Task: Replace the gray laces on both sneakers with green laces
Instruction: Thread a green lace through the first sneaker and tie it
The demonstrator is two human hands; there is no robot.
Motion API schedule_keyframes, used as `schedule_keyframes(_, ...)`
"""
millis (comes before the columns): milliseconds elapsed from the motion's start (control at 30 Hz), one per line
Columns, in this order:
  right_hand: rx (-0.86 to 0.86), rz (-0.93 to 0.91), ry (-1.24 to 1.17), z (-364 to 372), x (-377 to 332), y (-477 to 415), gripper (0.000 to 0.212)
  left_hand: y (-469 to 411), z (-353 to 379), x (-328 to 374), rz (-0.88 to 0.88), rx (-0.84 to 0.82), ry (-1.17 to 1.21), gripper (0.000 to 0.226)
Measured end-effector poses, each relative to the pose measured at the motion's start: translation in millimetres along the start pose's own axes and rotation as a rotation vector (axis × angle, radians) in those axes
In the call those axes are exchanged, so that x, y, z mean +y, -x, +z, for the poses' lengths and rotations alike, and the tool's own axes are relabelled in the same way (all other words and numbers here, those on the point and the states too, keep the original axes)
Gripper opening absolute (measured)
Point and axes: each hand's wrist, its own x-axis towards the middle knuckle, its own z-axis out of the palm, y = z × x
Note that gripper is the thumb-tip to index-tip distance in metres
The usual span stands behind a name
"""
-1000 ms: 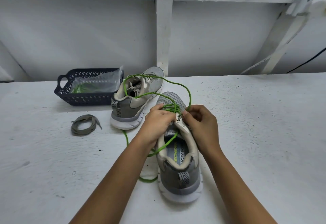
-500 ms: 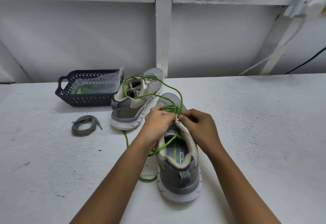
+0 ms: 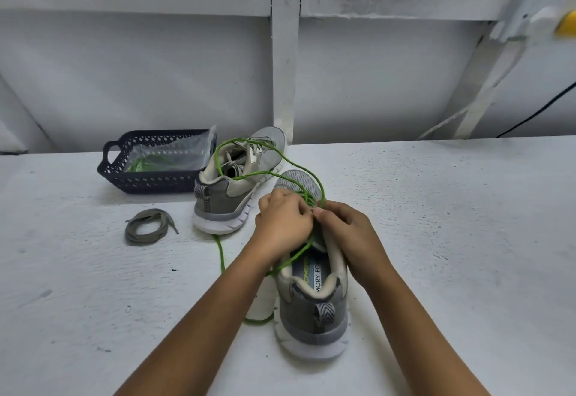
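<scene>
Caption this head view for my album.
Left hand and right hand thread a green lace into the near sneaker; a gray lace coiled by the far sneaker.

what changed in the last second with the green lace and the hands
The green lace loop beyond the toe of the near sneaker shrank, drawn in toward the hands as the left hand and right hand closed fingertip to fingertip. Both still pinch the lace; the far sneaker, loose gray lace and basket stayed put.

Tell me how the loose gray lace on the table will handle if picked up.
The gray lace lies in a slack coil, so it will probably flop and uncoil. It looks thin and flat, likely very light. Its free ends may dangle.
</scene>
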Motion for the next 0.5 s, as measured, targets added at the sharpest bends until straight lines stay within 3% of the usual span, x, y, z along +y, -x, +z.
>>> schedule_keyframes(67, 0.022, -0.009, -0.01, 1.3, 0.5, 1.5, 0.017, 2.6, -1.1, 1.3, 0.017, 0.057, 0.003, 0.007)
schedule_keyframes(167, 0.074, -0.011, 0.002, 2.1, 3.2, 0.6, 0.024, 6.0, -8.0, 0.2, 0.013, 0.215, 0.149, 0.005)
schedule_keyframes(233, 0.086, -0.017, -0.029, 2.7, 0.1, 1.9, 0.025, 8.5, -20.5, -0.6, -0.064, 0.306, 0.465, 0.01)
schedule_keyframes(333, 0.095, -0.01, -0.083, 3.3, 0.4, 2.9, 0.026, 11.3, -50.6, -4.5, -0.105, 0.338, 1.217, 0.023)
schedule_keyframes(367, 0.097, -0.012, -0.095, 3.6, 1.0, 3.1, 0.026, 10.9, -59.9, -9.2, -0.098, 0.369, 1.338, 0.024)
schedule_keyframes(433, 0.101, -0.016, -0.117, 6.3, 1.7, 3.0, 0.026, 8.4, -77.3, -23.3, -0.141, 0.497, 1.331, 0.025)
schedule_keyframes(500, 0.106, -0.031, -0.133, 8.4, 1.3, 3.1, 0.027, 4.7, -90.9, -38.5, -0.233, 0.609, 1.151, 0.025)
